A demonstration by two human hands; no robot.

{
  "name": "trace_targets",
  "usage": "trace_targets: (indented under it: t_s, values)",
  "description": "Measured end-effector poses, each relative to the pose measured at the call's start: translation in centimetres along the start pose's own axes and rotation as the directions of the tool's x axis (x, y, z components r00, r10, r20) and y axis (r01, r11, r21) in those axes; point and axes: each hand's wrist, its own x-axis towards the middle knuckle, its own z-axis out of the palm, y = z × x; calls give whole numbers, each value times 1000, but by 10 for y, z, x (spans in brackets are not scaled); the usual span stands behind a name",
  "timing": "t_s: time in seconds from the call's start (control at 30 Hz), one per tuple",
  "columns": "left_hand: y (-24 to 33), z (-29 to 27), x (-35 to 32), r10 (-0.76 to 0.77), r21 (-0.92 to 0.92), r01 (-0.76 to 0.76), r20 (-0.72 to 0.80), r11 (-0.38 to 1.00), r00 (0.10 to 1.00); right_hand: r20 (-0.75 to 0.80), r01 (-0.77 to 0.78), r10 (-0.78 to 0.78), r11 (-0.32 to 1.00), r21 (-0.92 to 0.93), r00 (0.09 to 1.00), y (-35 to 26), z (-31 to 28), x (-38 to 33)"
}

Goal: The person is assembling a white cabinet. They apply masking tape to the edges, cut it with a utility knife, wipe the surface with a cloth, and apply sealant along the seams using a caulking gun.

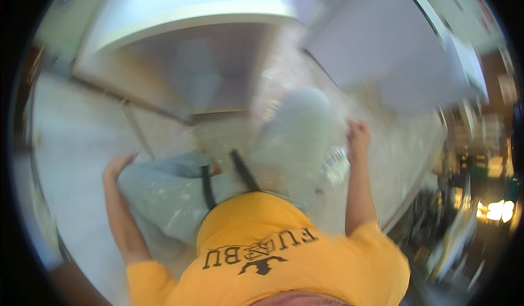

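Note:
My left hand (pixel 119 167) is at the outer side of my bent left knee, with a finger or thumb stretched out and nothing seen in it. Beyond my raised right knee (pixel 305 115), on its right side, is my right hand (pixel 358 135). Its fingers look curled in; blur hides whether they hold anything small. In front of me stands a white cabinet-like piece (pixel 196 19) with a curved front edge and an open, shaded hollow below it. Light work trousers with pale smears cover my legs, and two dark straps (pixel 244 170) hang at my waist.
A large pale grey panel or cabinet (pixel 376 38) stands tilted at the front right. The floor (pixel 404 158) is light and streaked. A white board-like surface (pixel 71 142) lies at the left. Cluttered items and a bright light (pixel 498 211) are at the far right.

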Motion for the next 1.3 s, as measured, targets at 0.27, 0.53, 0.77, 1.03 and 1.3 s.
trace_targets:
  t_s: [0.27,0.53,0.77,1.03,1.3]
  values:
    - [22,-48,-17,-51,-137,48,-24,989,998,-489,-468,371,879,-89,790,218,-125,-60]
    - [-25,-43,-7,-131,-228,80,-220,970,967,-456,-580,367,604,-546,811,303,-73,-104]
    - [27,-31,-75,0,-311,-102,-313,945,950,-613,-681,327,504,-531,720,299,-42,-79]
    - [168,4,-197,281,200,-204,-528,958,801,-514,-265,4,860,-436,858,192,-42,-85]
    - [410,18,-307,865,-295,-921,-359,252,352,340,153,-205,973,173,918,-151,1,-71]
